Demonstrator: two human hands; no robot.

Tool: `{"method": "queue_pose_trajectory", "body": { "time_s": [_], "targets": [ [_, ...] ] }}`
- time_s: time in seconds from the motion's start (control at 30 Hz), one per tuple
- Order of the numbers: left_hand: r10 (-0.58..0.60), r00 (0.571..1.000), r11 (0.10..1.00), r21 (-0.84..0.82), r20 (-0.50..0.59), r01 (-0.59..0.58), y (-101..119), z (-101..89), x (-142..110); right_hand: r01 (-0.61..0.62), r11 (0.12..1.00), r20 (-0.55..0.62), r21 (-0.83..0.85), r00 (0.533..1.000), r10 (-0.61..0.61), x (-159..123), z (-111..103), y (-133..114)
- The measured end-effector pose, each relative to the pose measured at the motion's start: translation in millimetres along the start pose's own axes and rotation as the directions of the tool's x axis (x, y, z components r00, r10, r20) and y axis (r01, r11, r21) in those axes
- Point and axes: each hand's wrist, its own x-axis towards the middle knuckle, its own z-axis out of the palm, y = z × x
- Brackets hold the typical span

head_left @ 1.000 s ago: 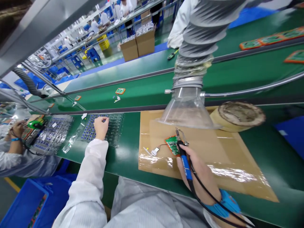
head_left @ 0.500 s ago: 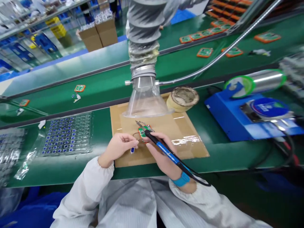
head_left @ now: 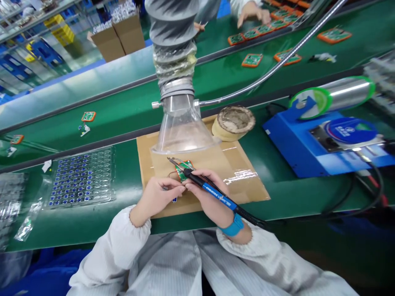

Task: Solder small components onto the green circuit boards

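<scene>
My right hand (head_left: 210,199) is wrapped round a soldering iron (head_left: 219,196) with a blue and black handle, its tip pointing up and left above the cardboard. Beneath the iron lies a small green circuit board (head_left: 180,174) with an orange edge, partly covered by my fingers. A thin dark wire (head_left: 173,173) loops out on the board's left. My left hand (head_left: 161,194) is closed in a pinch, its fingertips meeting those of my right hand. A small blue part (head_left: 175,200) shows just below the left fingertips; how it is gripped is mostly hidden.
A cardboard sheet (head_left: 247,187) covers the bench under a clear extraction hood (head_left: 185,131). Right of it stand a round pot (head_left: 220,127) and a blue solder-feeding unit (head_left: 296,144). Leftward lies a tray of blue parts (head_left: 105,164). A co-worker's hand (head_left: 253,13) is over boards behind.
My left hand has moved right, so both hands' fingertips now meet near the board. The blue part is more covered. A co-worker's hand has appeared at the back. The view has shifted slightly.
</scene>
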Motion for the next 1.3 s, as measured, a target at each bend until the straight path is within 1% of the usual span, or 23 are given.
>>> {"method": "queue_pose_trajectory", "body": {
  "time_s": [0.07,0.13,0.2,0.27,0.37,0.53,0.67,0.77,0.87,0.97,1.1,1.17,1.3],
  "targets": [
    [0.013,1.000,1.000,0.024,-0.023,-0.013,0.1,1.0,0.1,-0.005,1.000,0.020,-0.003,1.000,0.005,1.0,-1.9,-1.0],
    [0.035,0.998,0.999,0.042,-0.056,-0.032,0.1,2.0,0.1,-0.004,1.000,0.017,-0.029,1.000,0.004,1.7,-4.2,-1.6],
    [0.057,0.994,0.997,0.055,-0.089,-0.053,0.0,3.1,-0.1,0.013,0.998,0.013,-0.054,1.000,-0.012,1.7,-6.1,-2.0],
    [0.072,0.991,0.995,0.070,-0.109,-0.065,-0.3,4.1,-0.5,0.036,0.997,0.033,-0.073,0.999,-0.034,1.0,-6.8,-2.0],
    [0.092,0.989,0.992,0.101,-0.117,-0.080,-0.4,5.5,-1.0,0.044,0.995,0.061,-0.093,0.997,-0.038,-0.4,-5.6,-1.1],
    [0.143,0.982,0.980,0.154,-0.127,-0.123,0.1,6.8,-0.9,0.028,0.992,0.030,-0.124,0.999,-0.024,-0.1,-3.1,1.1],
    [0.116,0.983,0.982,0.166,-0.140,-0.092,-0.2,5.6,-0.8,0.011,0.993,0.031,-0.118,0.999,-0.007,1.6,-4.3,-0.3],
    [0.085,0.987,0.991,0.118,-0.138,-0.069,-0.5,3.8,-1.6,-0.003,0.998,0.078,-0.060,0.997,0.007,3.5,-6.6,-2.0],
    [0.044,0.995,0.999,0.007,-0.088,-0.044,-0.8,2.0,-2.1,-0.035,0.999,0.113,-0.018,0.993,0.036,6.0,-9.2,-2.6],
    [0.022,0.997,0.996,-0.086,-0.075,-0.028,-1.7,1.3,-1.6,-0.054,0.998,0.090,-0.024,0.994,0.056,8.1,-10.4,-2.9],
    [0.000,0.995,0.993,-0.117,-0.098,-0.011,-4.3,2.7,-0.3,-0.046,0.997,0.044,-0.062,0.998,0.049,8.6,-8.5,-3.1],
    [-0.016,0.995,0.991,-0.134,-0.103,0.002,-5.6,4.0,0.0,-0.028,0.996,0.017,-0.080,0.999,0.030,7.7,-6.9,-1.5],
    [-0.032,0.989,0.991,-0.132,-0.147,0.012,-7.0,5.6,0.2,0.033,0.988,-0.019,-0.153,0.999,-0.036,3.7,-5.6,5.8]
  ]
}}
